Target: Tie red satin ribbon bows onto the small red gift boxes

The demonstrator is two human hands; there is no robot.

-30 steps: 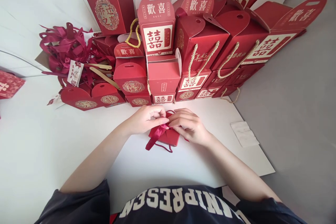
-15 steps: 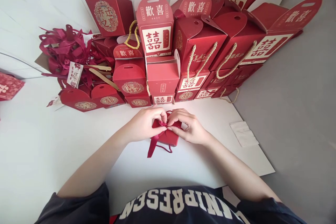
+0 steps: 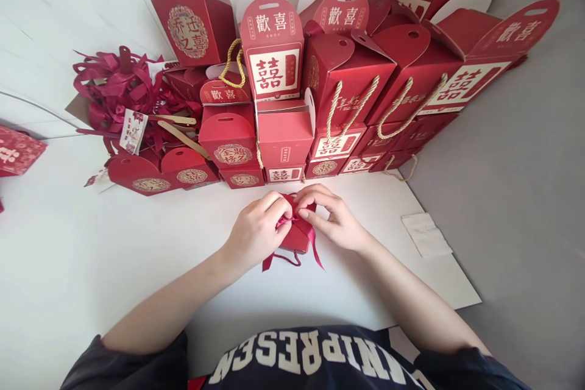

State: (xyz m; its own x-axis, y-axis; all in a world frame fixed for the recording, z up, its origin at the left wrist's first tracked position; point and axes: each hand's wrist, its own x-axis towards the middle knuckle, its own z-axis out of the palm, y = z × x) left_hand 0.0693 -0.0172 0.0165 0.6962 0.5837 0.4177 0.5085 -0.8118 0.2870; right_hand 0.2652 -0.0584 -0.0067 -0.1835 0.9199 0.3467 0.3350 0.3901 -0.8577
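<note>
A small red gift box point(image 3: 299, 241) sits on the white table, partly covered by my hands. A dark red satin ribbon point(image 3: 313, 244) is gathered at its top, with one tail hanging to the right and another to the lower left. My left hand point(image 3: 262, 225) is closed on the ribbon at the left of the knot. With fingers curled, my right hand point(image 3: 333, 219) pinches at the knot from the right; its fingertips partly hide what they hold. A dark red cord handle point(image 3: 287, 260) loops out at the box's near side.
Stacked red gift boxes point(image 3: 286, 140) line the back of the table, some with rope handles. A heap of dark red ribbons point(image 3: 119, 82) lies at the back left. A folded white tissue point(image 3: 426, 235) rests near the right edge. Another red box point(image 3: 18, 149) is at far left.
A ribbon tail now hangs at the box's right side. My left hand has turned, its fingers curled tighter over the ribbon. My right hand has shifted slightly up from the knot.
</note>
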